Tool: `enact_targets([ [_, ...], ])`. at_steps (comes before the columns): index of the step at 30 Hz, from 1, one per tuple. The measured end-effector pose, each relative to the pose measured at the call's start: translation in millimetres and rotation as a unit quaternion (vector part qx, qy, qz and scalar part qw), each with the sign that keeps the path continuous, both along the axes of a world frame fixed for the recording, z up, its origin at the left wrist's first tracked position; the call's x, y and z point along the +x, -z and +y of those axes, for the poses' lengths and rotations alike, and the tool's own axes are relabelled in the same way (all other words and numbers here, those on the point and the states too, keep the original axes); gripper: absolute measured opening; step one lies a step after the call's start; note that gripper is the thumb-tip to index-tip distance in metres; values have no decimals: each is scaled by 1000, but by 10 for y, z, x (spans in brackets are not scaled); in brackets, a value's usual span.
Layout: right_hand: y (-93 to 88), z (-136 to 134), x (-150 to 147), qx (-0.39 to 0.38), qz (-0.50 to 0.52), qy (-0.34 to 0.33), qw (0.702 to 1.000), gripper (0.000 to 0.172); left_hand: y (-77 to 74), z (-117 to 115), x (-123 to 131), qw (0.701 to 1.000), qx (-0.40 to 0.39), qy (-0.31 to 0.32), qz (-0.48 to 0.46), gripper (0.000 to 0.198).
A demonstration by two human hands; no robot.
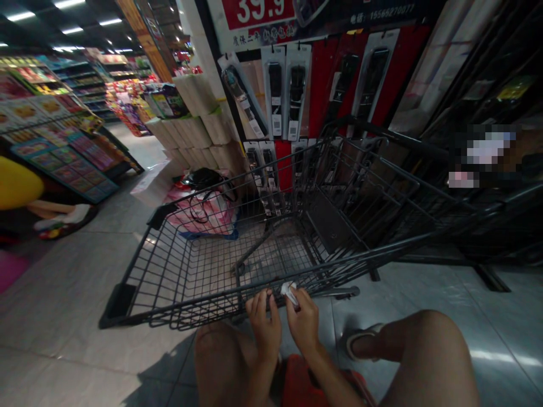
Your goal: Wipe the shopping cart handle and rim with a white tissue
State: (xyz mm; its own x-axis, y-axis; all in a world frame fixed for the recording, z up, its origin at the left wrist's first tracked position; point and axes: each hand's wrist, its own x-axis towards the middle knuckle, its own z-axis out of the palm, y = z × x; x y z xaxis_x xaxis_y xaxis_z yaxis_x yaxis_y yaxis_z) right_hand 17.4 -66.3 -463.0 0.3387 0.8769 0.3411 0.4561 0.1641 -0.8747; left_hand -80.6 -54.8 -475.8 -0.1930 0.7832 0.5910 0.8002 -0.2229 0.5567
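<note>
1. While the person sits w/ knees apart, both hands are up at the near side of a dark wire shopping cart (119, 302), just in front of the body.
2. R hand (304, 317): fingers closed, pinching a small crumpled white wad (288, 291) betw. thumb & fingertips. Wad sits at top of grip, by cart's near side; material unclear.
3. L hand (263, 312): just beside R hand, apart from it; fingers bent, thumb up near fingertips. Can't tell if anything's gripped or if it touches cart wire.
4. Cart stands crosswise, handle end to R. Dark flat panel (327, 220) inside, toward handle end.
5. Red seat (302, 383) low betw. the legs, partly hidden by forearms. Pale shoe (360, 345) on R foot, on grey tile.
6. Beyond cart, seen partly thru mesh: pink bundle (201, 217), black bag (206, 180) on top. Pale packs (186, 133) stacked behind.
7. Facing: red-backed display w/ long hanging blister packs (276, 93); price sign (258, 14) above reads 39.9.
8. Far L: yellow rounded item (17, 183), cut off by view edge; stocked shelves (82, 76) farther back.
</note>
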Motion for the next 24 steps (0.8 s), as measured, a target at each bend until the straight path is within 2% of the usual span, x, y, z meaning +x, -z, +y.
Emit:
enact_targets([
  [6, 14, -78, 76, -17, -11, -13, 1000, 26, 9, 2, -1, 1000, -15, 4, -14, 29],
  [9, -39, -131, 97, -43, -13, -11, 999, 20, 12, 0, -8, 1000, -16, 11, -18, 29],
  [13, -248, -157, 84, -68, 26, -11, 997, 13, 27, -1, -25, 1000, -11, 16, -21, 30],
  [16, -489, -83, 37, -42, 89, -13, 995, 18, 43, 2, -34, 1000, -7, 18, -22, 29],
  [19, -665, 31, -23, -20, 105, -13, 994, 15, 55, 8, -36, 1000, -7, 16, -24, 29],
  [21, -682, 85, -60, -18, 97, -15, 995, 18, 64, 10, -37, 1000, -10, 15, -24, 29],
  [24, -549, 107, -107, -22, 57, -22, 998, 18, 86, 9, -46, 999, -14, 14, -27, 29],
])
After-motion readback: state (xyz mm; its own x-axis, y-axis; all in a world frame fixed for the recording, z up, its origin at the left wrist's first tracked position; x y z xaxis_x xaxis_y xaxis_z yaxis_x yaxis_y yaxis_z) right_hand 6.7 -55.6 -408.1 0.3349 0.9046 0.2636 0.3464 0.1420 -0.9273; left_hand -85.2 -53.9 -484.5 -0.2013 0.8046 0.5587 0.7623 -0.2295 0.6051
